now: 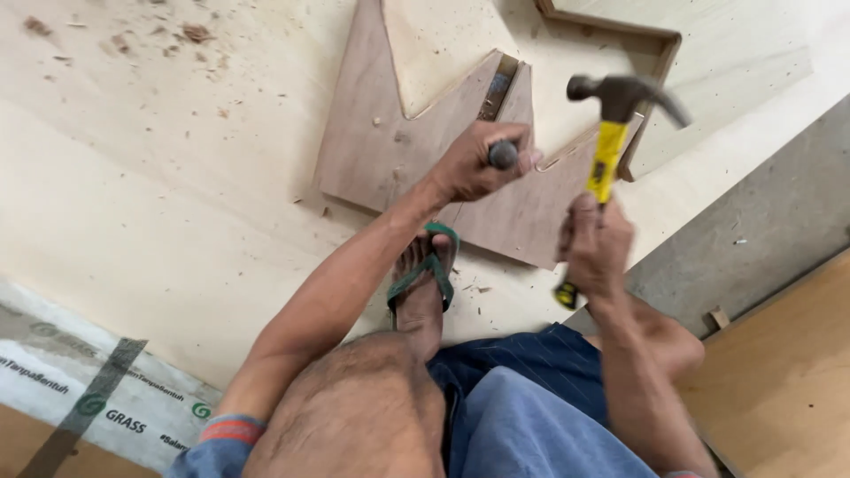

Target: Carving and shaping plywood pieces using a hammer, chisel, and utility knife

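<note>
My left hand [474, 164] is closed around a chisel [502, 155], whose round metal end shows above the fist; its blade points down at a notch in a brown plywood cut-out [372, 133]. My right hand [591, 241] grips the yellow handle of a claw hammer [611, 133], whose dark head is raised and blurred just right of the chisel. My foot in a green sandal [425, 270] presses on the near edge of the cut-out.
The cut-out lies on a large pale plywood sheet [177, 177] strewn with wood chips at the upper left. A grey concrete floor strip [761, 212] runs at the right, beside another wooden board [788, 381]. Printed white sheeting [80, 389] lies at the lower left.
</note>
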